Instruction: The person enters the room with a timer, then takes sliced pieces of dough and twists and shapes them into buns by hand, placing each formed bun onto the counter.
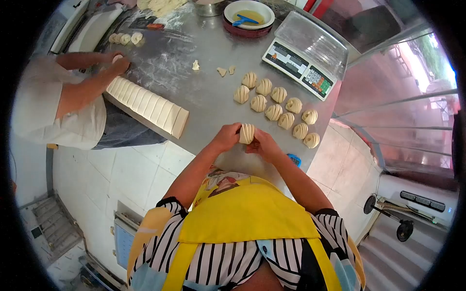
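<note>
A pale ridged dough piece is held between my two hands, close to the near edge of the metal table. My left hand grips its left side, and my right hand has its fingers against the right side and lower edge. Beyond my hands, several shaped dough pieces with similar ridges lie in two slanting rows. Two small dough scraps rest to the left of those rows, and another scrap lies farther left.
A co-worker handles dough at the left, beside a long row of cut dough strips. A digital scale stands at the back right. A white bowl with a blue brush sits at the back. A blue object is near my right forearm.
</note>
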Demonstrator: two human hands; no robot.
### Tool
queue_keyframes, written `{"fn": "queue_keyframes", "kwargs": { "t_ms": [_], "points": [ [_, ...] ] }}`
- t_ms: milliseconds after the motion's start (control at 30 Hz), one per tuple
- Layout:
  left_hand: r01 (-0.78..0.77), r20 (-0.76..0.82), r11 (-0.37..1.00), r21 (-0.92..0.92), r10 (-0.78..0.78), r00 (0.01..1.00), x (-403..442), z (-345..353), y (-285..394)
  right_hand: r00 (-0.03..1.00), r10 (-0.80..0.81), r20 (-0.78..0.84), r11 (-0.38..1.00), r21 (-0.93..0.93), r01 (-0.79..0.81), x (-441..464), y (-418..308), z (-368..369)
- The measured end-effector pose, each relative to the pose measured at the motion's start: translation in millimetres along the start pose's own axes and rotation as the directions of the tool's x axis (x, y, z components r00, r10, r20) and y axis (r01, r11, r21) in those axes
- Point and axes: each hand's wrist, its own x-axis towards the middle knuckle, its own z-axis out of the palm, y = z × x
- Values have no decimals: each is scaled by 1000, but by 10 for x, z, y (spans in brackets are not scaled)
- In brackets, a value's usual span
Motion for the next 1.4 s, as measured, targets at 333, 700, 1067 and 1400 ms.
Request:
{"fn": "queue_keyframes", "kwargs": {
  "t_ms": [333, 700, 1067, 1400],
  "points": [
    [204, 56, 939, 275, -228, 972, -42, 274, -293, 997, -73, -1, 500, -865, 36, 136, 94, -152],
    [274, 99, 942, -194, -259, 961, -192, 302, -389, 946, -324, -16, 319, -943, 93, 341, 468, -231],
    [255, -226, 942, 216, -206, 952, -185, 459, -336, 987, -84, -137, 755, -655, -26, 333, 339, -226],
    [318, -195, 933, 165, -286, 938, -158, 436, -409, 952, -279, -122, 175, -982, -74, 344, 285, -103]
  ]
}}
